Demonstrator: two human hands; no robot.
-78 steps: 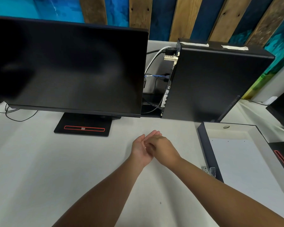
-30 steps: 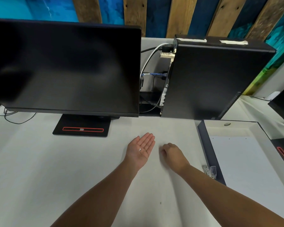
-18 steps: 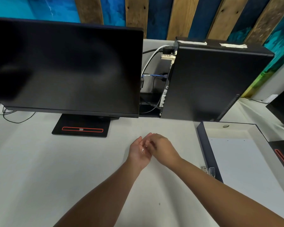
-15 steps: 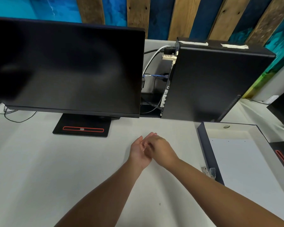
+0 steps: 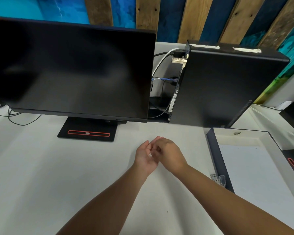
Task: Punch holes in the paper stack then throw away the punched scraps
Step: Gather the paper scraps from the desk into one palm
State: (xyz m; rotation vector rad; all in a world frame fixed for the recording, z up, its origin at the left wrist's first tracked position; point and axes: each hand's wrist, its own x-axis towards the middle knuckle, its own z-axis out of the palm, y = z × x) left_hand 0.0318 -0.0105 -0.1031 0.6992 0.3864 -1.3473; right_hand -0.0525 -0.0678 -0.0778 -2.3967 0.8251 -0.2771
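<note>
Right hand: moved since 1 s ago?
Yes. The right hand left the desk and went left, away from the tray, and now lies over the left hand.

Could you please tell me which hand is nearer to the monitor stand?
Left. The left hand lies right of the monitor stand and nearer the person; the right hand is even farther right.
</note>
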